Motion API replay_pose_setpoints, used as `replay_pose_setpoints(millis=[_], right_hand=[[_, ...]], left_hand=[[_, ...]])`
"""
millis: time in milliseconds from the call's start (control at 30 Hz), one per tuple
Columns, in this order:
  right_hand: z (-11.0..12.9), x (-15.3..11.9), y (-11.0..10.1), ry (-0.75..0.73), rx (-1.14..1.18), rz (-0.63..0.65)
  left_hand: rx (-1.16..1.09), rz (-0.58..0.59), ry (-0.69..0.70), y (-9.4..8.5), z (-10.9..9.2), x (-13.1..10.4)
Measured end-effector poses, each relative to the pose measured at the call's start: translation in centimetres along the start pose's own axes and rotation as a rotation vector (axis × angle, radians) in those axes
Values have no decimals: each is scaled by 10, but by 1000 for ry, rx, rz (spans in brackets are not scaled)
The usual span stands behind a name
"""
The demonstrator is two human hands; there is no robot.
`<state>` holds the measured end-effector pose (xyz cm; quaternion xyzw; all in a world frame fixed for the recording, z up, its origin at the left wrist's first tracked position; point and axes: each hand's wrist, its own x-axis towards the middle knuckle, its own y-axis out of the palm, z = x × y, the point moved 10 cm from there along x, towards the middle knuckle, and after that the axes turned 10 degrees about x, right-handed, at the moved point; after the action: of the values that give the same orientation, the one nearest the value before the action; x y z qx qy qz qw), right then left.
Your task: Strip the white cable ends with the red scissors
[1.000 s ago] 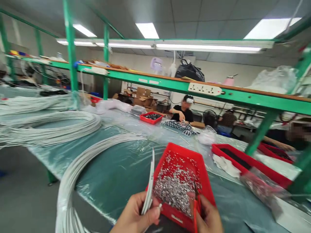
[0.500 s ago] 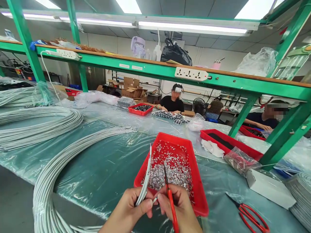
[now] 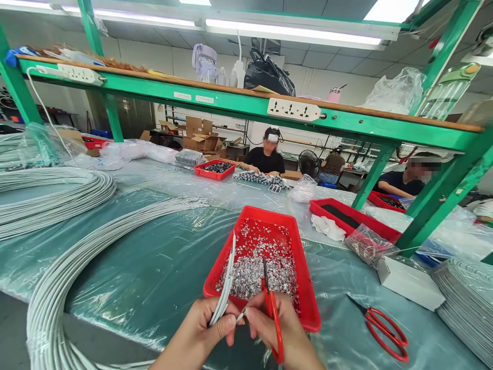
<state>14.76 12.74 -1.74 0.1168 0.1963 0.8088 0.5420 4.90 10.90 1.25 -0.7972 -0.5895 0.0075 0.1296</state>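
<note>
My left hand (image 3: 210, 329) is closed around a few white cables (image 3: 228, 282), whose upper ends rise over the left side of a red tray (image 3: 306, 277). One cable end sticks out between its thumb and fingers toward my right hand. Red-handled scissors (image 3: 272, 318) sit in my right hand (image 3: 283, 329), blades pointing up and away over the tray. Thumb and fingertips of that hand pinch at the tip of the short cable end. Small silvery pieces (image 3: 265, 267) cover much of the tray's bottom.
Coiled white cables (image 3: 57, 288) lie on the left. A second pair of red-handled scissors (image 3: 385, 329) and a white box (image 3: 410, 282) are at the right. Green shelf frame (image 3: 231, 108) crosses above the table (image 3: 154, 288). People sit beyond it.
The view has shifted slightly, moving the scene left. The scissors in my right hand have turned, showing more of their red handles. A dark tip now shows at the short cable end.
</note>
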Motion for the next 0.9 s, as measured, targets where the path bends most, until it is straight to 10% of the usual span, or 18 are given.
replay_pose_setpoints(millis=[133,400,800,900], right_hand=[[19,-18,-22,-96,-334,-48],[-10,-25,-30,193,-1089,67],[-9,-30,-25,200,-990,119],[10,-31,-42,22,-753,-79]], left_hand=[[82,-91,-39,-11,4,1],[106,-116,-17,-9,8,4],[122,-120,-15,-6,13,3],[124,-141,-49,-9,20,0]])
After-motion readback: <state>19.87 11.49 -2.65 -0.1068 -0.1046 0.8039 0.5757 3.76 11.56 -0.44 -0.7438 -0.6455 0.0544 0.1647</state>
